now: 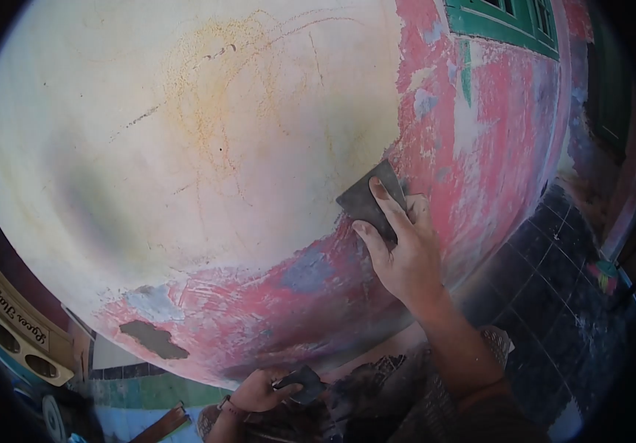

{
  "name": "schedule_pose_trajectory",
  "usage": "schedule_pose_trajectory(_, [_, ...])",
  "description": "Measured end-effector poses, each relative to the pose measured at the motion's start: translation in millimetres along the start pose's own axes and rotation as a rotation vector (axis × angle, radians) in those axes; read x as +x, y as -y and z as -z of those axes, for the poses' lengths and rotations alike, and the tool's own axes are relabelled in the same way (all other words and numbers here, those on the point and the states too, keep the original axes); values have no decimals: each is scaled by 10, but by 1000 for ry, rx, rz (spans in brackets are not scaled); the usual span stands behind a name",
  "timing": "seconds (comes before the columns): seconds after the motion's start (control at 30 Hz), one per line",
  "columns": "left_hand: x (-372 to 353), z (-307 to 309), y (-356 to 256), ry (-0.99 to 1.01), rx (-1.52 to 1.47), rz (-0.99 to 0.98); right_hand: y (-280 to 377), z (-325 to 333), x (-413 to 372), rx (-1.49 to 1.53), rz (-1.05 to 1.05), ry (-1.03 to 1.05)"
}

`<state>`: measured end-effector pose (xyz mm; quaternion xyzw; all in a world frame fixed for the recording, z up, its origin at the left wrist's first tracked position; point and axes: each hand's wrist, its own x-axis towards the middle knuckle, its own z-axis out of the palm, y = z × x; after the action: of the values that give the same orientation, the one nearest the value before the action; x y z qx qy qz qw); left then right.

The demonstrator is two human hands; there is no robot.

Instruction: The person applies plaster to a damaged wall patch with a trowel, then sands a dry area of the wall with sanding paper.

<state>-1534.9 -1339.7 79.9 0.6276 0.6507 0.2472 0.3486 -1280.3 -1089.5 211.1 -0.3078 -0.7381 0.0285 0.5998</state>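
My right hand point(406, 247) is closed on a dark flat scraper point(372, 198), its fingers spread over the back. The blade lies against the wall point(273, 162), where the pale surface meets the patchy pink paint point(473, 148). Low down near my lap, my left hand point(262, 391) is closed on a second dark scraper point(305, 385), held away from the wall. Beneath the pale part runs a pink scraped band with bluish patches and a grey bare patch point(154, 339).
A green window frame point(506, 22) is at the upper right. Dark floor tiles point(532, 288) with white specks lie at the right. At the lower left stands a beige object with round holes and lettering point(19, 317). A colourful item point(604, 275) is at the far right.
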Motion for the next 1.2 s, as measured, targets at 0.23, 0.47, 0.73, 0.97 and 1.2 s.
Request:
schedule_pose_trajectory(0.23, [-27, 14, 11, 14, 57, -23, 132, -59, -140, 3, -70, -45])
schedule_pose_trajectory(0.47, [19, -9, -38, 2, 45, -20, 271, 25, 261, 27, -97, -104])
schedule_pose_trajectory(0.73, [74, 38, -97, -26, 44, 53, 191, -12, -119, 67, -154, 6])
schedule_pose_trajectory(0.97, [83, 16, 254, -70, 263, -18, 108, -202, -313, 135, -72, -99])
schedule_pose_trajectory(1.2, [65, 53, 261, -79, 219, 6, 103, -528, -468, 490, -377, -379])
